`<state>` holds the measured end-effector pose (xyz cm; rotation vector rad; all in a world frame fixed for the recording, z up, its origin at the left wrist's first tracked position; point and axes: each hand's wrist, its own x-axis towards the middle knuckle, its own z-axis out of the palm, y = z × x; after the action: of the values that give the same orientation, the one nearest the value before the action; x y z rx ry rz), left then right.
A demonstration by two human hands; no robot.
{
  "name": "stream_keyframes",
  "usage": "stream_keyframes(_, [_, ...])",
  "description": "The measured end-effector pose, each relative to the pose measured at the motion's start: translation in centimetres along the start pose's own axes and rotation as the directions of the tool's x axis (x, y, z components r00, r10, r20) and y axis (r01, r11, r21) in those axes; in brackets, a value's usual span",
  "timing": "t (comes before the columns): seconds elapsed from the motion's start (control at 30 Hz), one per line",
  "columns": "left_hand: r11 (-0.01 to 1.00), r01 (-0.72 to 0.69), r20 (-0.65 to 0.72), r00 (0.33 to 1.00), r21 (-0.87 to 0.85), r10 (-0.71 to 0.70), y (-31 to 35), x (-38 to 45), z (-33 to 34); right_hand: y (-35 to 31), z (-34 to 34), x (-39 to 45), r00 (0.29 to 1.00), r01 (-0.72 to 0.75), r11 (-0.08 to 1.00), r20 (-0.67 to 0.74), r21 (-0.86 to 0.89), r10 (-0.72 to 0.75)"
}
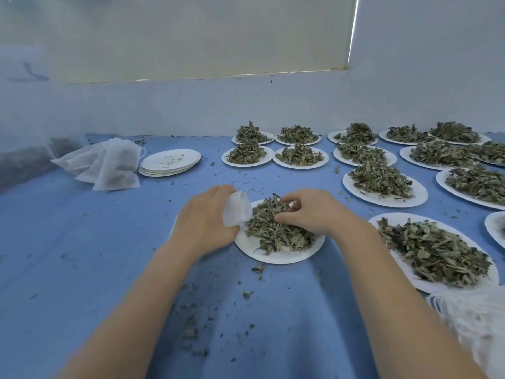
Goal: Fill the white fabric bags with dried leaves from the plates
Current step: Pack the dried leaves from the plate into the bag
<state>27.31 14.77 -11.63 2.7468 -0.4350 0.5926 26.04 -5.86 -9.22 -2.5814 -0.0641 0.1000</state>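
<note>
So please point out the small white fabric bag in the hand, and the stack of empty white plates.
Small white fabric bag (pixel 236 208): head view, bag's middle.
Stack of empty white plates (pixel 170 161): head view, top plate's surface.

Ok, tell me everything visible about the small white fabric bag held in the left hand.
The small white fabric bag looks like thin, soft non-woven cloth, crumpled and mostly hidden. The left hand grips it at the left rim of the round white paper plate of dried green leaves. Its contents cannot be seen. The right hand pinches leaves beside it.
</note>
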Motion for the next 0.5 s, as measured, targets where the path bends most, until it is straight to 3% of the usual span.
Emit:
stream_keyframes(0.13, [0.990,0.058,0.040,0.998,-0.129,-0.053,-0.4,0.1,0.2,0.0,-0.1,0.0,0.994,0.063,0.996,-0.096,0.058,-0.057])
stream_keyframes(0.4, [0.972,0.106,0.060,0.994,-0.210,-0.096,-0.2,0.3,-0.5,-1.0,-1.8,-0.8,0.945,0.240,0.931,-0.286,0.274,-0.159])
stream_keyframes(0.5, [0.971,0.100,0.058,0.994,-0.216,-0.090,0.0,0.3,-0.7,-1.7,-2.3,-1.0,0.920,0.311,0.919,-0.320,0.242,-0.227])
